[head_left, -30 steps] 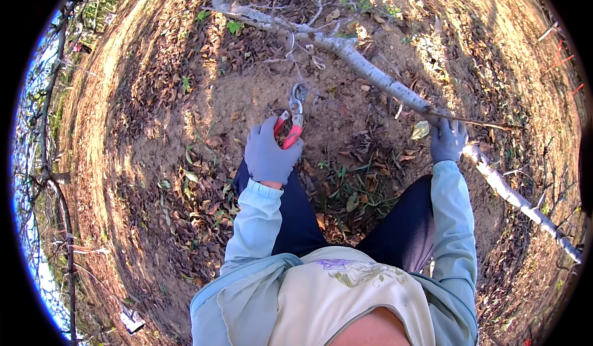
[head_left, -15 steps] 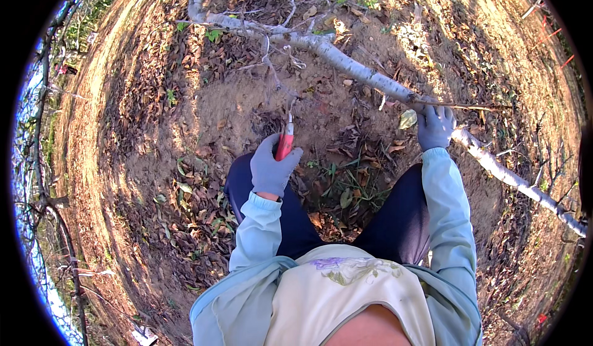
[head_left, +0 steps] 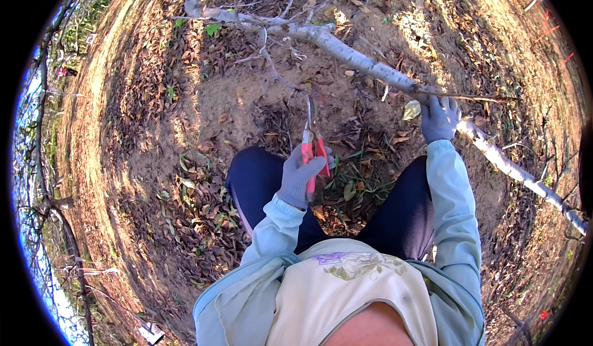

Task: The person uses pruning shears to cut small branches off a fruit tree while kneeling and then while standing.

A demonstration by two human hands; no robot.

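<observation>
Gripping red-handled pruners, left fingers face open soil; right fingers clasp the pale branch.

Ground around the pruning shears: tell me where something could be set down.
Mostly bare soil lies between the pale-barked branch and left knee, left of the pruning shears; a smaller patch between shears and right hand. Crowded: grass between the knees, leaf litter beside the left knee.
</observation>
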